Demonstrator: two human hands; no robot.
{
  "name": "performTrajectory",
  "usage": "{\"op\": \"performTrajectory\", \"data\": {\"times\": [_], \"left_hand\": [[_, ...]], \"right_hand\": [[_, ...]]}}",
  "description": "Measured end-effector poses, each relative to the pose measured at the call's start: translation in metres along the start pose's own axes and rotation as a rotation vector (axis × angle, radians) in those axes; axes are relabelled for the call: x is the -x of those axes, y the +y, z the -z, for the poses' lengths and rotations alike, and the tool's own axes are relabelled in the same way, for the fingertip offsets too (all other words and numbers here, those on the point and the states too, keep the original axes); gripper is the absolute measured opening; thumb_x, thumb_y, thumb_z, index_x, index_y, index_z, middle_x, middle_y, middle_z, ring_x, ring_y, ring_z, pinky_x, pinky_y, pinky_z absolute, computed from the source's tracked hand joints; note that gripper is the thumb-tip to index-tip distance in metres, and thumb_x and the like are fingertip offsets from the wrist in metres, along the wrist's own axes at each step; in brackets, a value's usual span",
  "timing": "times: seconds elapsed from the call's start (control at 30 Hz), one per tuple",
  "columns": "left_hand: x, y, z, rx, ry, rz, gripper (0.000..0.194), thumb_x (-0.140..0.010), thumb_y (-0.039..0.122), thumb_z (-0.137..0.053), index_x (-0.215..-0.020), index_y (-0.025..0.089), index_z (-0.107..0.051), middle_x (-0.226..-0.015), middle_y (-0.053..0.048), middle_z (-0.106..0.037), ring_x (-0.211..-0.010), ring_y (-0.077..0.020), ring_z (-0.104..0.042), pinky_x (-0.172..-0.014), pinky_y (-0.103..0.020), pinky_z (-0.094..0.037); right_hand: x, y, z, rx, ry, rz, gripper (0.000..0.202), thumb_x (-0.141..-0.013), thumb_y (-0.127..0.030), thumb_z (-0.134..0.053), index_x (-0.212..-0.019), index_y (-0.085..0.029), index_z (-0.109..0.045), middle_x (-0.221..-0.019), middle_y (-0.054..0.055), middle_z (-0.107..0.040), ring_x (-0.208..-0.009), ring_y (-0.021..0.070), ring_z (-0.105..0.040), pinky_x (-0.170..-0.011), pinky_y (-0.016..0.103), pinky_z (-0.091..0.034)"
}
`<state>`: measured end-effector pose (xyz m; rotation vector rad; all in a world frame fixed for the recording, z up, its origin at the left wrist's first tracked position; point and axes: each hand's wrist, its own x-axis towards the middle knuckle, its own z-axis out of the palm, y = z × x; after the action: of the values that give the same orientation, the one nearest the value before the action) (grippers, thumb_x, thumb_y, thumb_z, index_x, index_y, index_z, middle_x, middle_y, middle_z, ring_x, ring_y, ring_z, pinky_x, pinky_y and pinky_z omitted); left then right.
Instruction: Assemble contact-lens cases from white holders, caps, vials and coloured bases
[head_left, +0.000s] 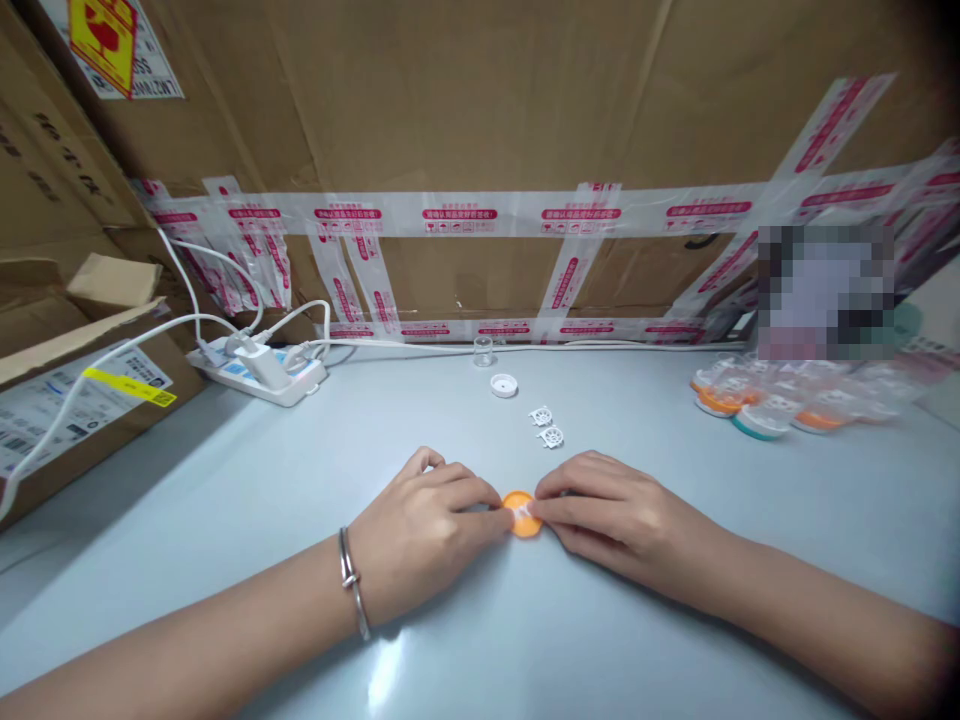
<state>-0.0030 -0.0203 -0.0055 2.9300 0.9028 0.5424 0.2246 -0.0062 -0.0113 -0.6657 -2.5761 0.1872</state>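
Between my hands, low over the grey table, is a round orange disc (525, 526) with a raised rim. A small whitish piece (520, 511) lies across its middle. The fingers of my left hand (431, 525) pinch the disc's left edge; a metal bangle circles that wrist. My right hand (619, 510) is closed at the right edge, its thumb and fingertips over the disc and by the whitish piece. Beyond them lie two white spoked plastic parts (551, 437), a white round cap (504, 386) and a small clear cup (483, 351).
A large taped cardboard box (480, 110) walls off the back. At left stand a white power strip (300, 385) with cables and an open carton (97, 400). Several clear-topped pieces with orange and teal bases (761, 422) are heaped at right, near a blurred patch.
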Motion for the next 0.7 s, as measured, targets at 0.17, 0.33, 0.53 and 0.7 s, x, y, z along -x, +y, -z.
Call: {"op": "performTrajectory", "data": {"times": [0.17, 0.33, 0.53, 0.7], "left_hand": [[-0.0001, -0.0003, -0.0001, 0.014, 0.001, -0.003, 0.028, -0.086, 0.013, -0.046, -0.107, 0.026, -0.058, -0.092, 0.000, -0.067, -0.078, -0.0129, -0.058, -0.070, -0.030, -0.031], [0.0008, -0.0014, -0.0004, 0.022, 0.012, 0.005, 0.027, -0.086, 0.012, -0.045, -0.105, 0.025, -0.059, -0.092, -0.001, -0.068, -0.079, -0.0131, -0.058, -0.071, -0.030, -0.031], [0.0000, -0.0006, -0.0032, 0.075, 0.021, 0.039, 0.019, -0.087, 0.018, -0.045, -0.097, 0.022, -0.062, -0.091, -0.001, -0.068, -0.079, -0.0133, -0.059, -0.071, -0.030, -0.032], [0.0002, 0.0000, -0.0092, 0.160, 0.081, 0.085, 0.015, -0.087, 0.024, -0.049, -0.091, 0.022, -0.063, -0.094, -0.001, -0.067, -0.081, -0.0130, -0.060, -0.073, -0.030, -0.034]], "right_hand": [[0.0001, 0.0010, -0.0013, -0.015, 0.006, 0.000, 0.022, -0.081, -0.012, -0.049, -0.094, -0.021, -0.064, -0.085, 0.005, -0.065, -0.078, 0.0142, -0.057, -0.074, 0.030, -0.046], [-0.0028, -0.0002, -0.0003, -0.045, 0.019, -0.009, 0.024, -0.079, -0.009, -0.049, -0.093, -0.021, -0.064, -0.083, 0.004, -0.065, -0.077, 0.0134, -0.057, -0.074, 0.029, -0.045], [-0.0043, -0.0033, 0.0000, -0.096, 0.027, -0.050, 0.016, -0.077, -0.015, -0.054, -0.086, -0.020, -0.066, -0.081, 0.004, -0.063, -0.074, 0.0130, -0.057, -0.071, 0.027, -0.046], [-0.0019, -0.0037, -0.0024, -0.167, -0.006, -0.110, 0.013, -0.080, -0.020, -0.055, -0.087, -0.021, -0.066, -0.089, 0.005, -0.062, -0.081, 0.0129, -0.057, -0.075, 0.026, -0.046]]}}
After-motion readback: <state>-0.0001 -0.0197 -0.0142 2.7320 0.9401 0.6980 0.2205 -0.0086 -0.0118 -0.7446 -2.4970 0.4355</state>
